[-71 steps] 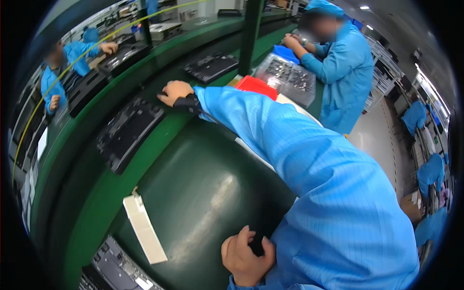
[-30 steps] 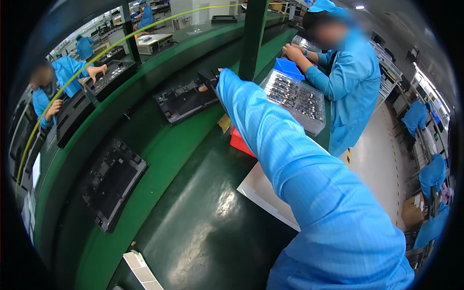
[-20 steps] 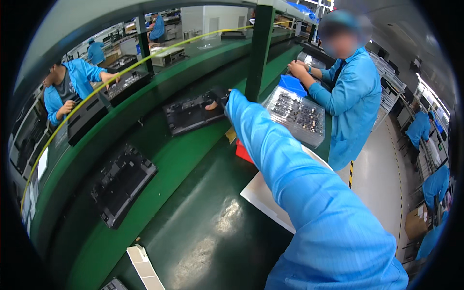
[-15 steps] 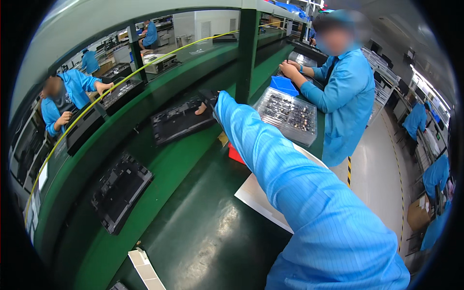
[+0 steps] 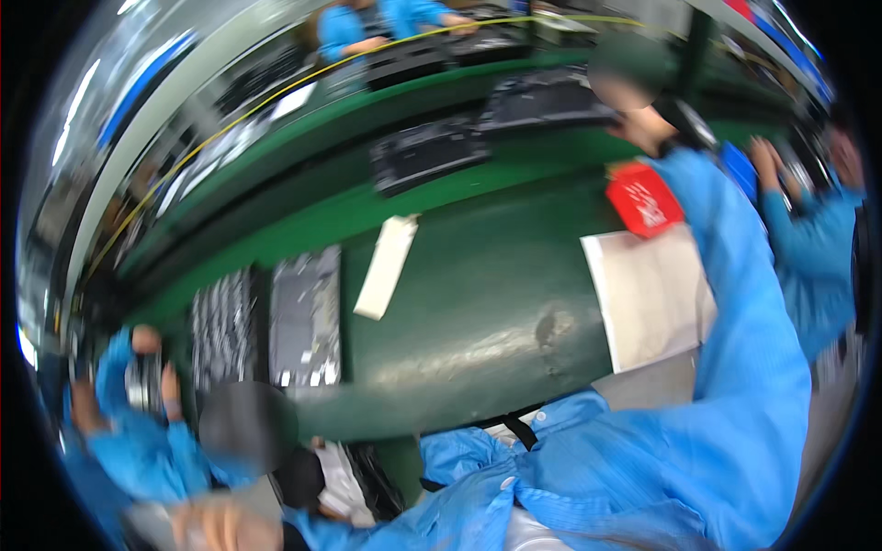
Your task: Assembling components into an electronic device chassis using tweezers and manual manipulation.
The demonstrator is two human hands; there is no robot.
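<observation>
My right arm reaches far across the bench, and my right hand is at its far right side. The fingers are blurred and partly covered, so what they hold is hidden. Just left of it lies a dark flat housing on the green line; I cannot tell whether they touch. A second dark housing lies further left. Below my right wrist sits a red bin. At the lower left edge is my left hand, smeared by motion, its grip unclear; nothing distinct shows in it.
On the green bench are a pale board, a whitish strip, a dark flat panel and dark ribbed parts. Co-workers in blue sit at left, right and across the line. A yellow cable runs along the far side.
The view has swung left and down. My right hand was on a dark housing at the line; now it shows farther right. My left hand and the co-worker at left have come into view.
</observation>
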